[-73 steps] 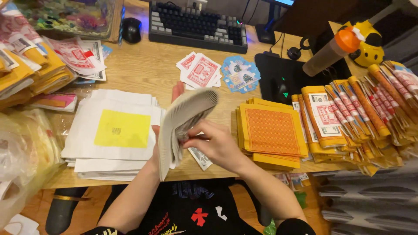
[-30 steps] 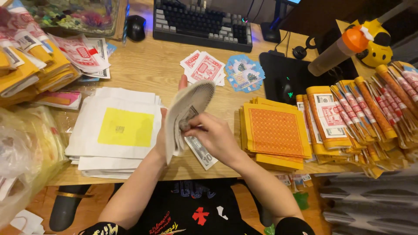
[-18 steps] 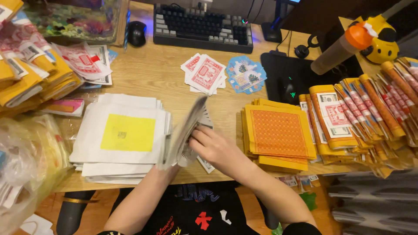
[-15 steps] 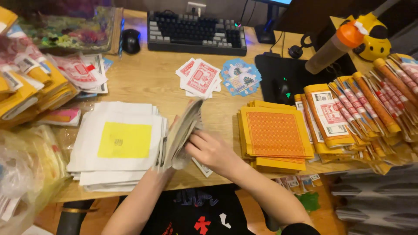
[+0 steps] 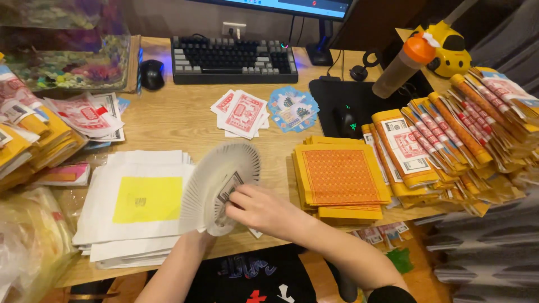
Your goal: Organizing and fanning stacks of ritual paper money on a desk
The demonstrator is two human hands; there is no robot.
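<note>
A thick stack of grey printed paper notes (image 5: 216, 185) is spread into a fan over the front of the wooden desk (image 5: 179, 120). My left hand (image 5: 206, 231) grips the fan from below at its base and is mostly hidden behind it. My right hand (image 5: 264, 210) presses on the fan's right side, thumb and fingers pinching the sheets near the pivot. Just left of the fan lies a pile of white sheets with a yellow square (image 5: 140, 202). To the right sits a stack of orange patterned paper (image 5: 339, 179).
Red-and-white slips (image 5: 241, 112) and blue round cards (image 5: 292, 109) lie mid-desk. Behind them are a keyboard (image 5: 233, 59), a black mouse (image 5: 151, 73) and a second mouse on a pad (image 5: 348, 120). Banded paper bundles (image 5: 449, 140) crowd the right, yellow packs (image 5: 33, 140) the left, with a bottle (image 5: 404, 67).
The notes were held as a curved, then edge-on stack; now they are spread wide into a fan. My right hand stays on the stack's right side.
</note>
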